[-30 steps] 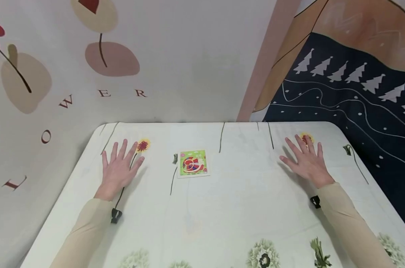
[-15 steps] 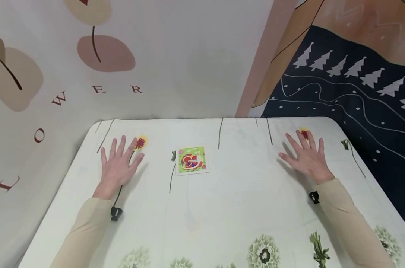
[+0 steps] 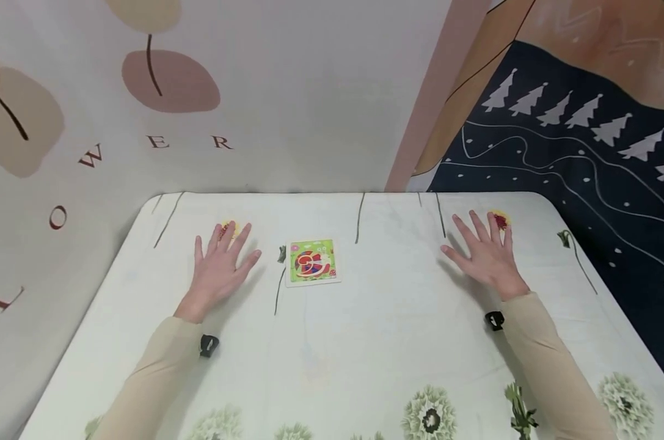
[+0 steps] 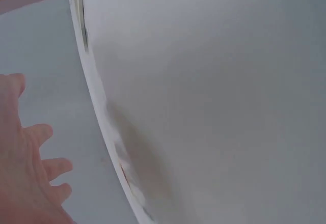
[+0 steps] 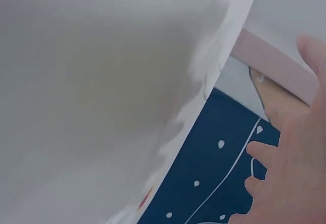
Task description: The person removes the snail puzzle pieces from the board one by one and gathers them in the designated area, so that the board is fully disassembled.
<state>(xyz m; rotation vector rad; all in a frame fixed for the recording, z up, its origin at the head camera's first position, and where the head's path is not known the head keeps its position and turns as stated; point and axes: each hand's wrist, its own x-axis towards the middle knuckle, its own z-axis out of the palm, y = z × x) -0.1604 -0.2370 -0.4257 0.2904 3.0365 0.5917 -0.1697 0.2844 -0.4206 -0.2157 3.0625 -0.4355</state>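
A square puzzle board (image 3: 313,263) with a colourful snail picture on green, framed in white, lies on the white table left of centre. To its left, my left hand (image 3: 216,275) hovers over the cloth, fingers straight and spread, holding nothing. My right hand (image 3: 487,260) hangs farther off on the right, its fingers likewise spread and holding nothing. The left wrist view has the left hand (image 4: 25,168) at its left edge, and the right wrist view has the right hand (image 5: 290,163) at its right edge.
The white tablecloth (image 3: 381,330) carries printed stems, flowers and dandelion heads (image 3: 430,415). Behind the table hangs a pale wall cloth (image 3: 310,122) with printed letters. A dark blue cloth (image 3: 573,159) with white trees hangs on the right. Each wrist has a small black device.
Both hands have shifted inward, the left one to the right and the right one to the left. The puzzle board stays in place on the cloth. The head view has tilted slightly.
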